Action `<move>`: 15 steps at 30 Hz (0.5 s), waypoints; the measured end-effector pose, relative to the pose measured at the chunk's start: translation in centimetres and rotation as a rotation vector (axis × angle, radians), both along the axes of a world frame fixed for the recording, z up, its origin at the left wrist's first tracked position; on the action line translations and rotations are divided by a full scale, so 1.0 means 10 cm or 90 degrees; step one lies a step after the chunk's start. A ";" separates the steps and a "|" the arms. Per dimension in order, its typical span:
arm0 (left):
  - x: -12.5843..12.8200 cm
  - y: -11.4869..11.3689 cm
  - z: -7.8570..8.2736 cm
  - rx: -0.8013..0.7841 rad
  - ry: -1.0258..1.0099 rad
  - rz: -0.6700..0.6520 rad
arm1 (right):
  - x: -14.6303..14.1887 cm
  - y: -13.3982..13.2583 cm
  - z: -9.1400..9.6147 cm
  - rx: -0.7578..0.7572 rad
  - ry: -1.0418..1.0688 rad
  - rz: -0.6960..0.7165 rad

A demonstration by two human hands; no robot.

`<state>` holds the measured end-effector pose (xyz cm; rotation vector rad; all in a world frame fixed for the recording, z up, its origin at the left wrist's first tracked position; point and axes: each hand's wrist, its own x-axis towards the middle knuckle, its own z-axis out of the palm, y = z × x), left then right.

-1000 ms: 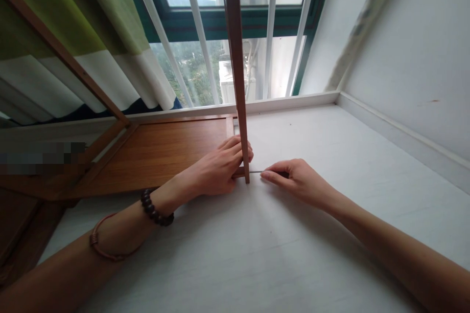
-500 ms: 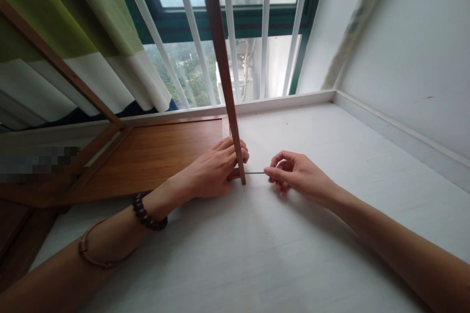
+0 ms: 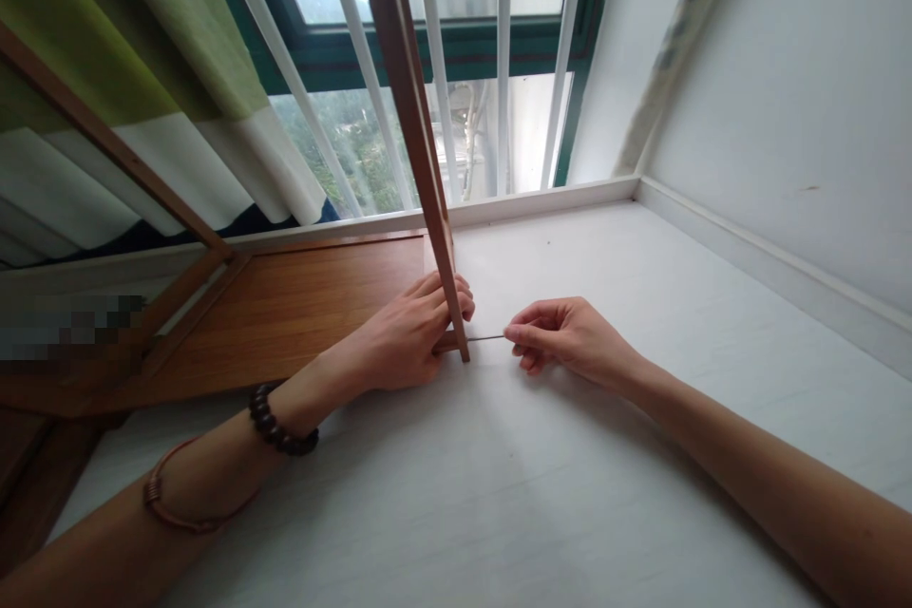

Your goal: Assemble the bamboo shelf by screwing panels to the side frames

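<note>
The thin rod point(image 3: 485, 338) is located low down between the foot of the wooden upright point(image 3: 431, 185) and my right hand point(image 3: 570, 342), near the white floor point(image 3: 513, 475). Its left end meets the upright close to the lower edge; its right end is concealed in my fingertips. Open floor extends from the rod toward me and, past my right hand, to the skirting point(image 3: 776, 268) on the right. On the left, room is limited by the upright and my left hand point(image 3: 399, 332). The rod's long axis runs across my view, nearly level, left end directed at the upright. My right hand pinches the rod between thumb and forefinger, remaining fingers curled. My left hand is closed over the wooden frame point(image 3: 196, 309) at the upright, fingertips showing past it; the exact part gripped is hidden. The brown panel point(image 3: 306, 313) extends left of that hand. Window bars point(image 3: 503, 47) stand behind; a green and white curtain point(image 3: 163, 85) hangs to the left.
</note>
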<state>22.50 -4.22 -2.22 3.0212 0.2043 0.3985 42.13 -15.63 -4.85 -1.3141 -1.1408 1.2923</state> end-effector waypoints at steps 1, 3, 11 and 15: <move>0.00 0.00 0.00 0.000 0.001 -0.001 | 0.04 0.01 -0.02 0.023 -0.017 0.021; 0.00 0.00 0.01 -0.001 0.002 -0.004 | 0.12 0.02 -0.05 0.076 -0.051 0.073; -0.01 -0.02 0.03 -0.001 0.004 0.000 | 0.17 -0.01 -0.04 0.394 -0.370 0.139; -0.02 -0.01 0.02 0.000 0.006 0.004 | 0.16 -0.03 -0.05 0.483 -0.453 0.130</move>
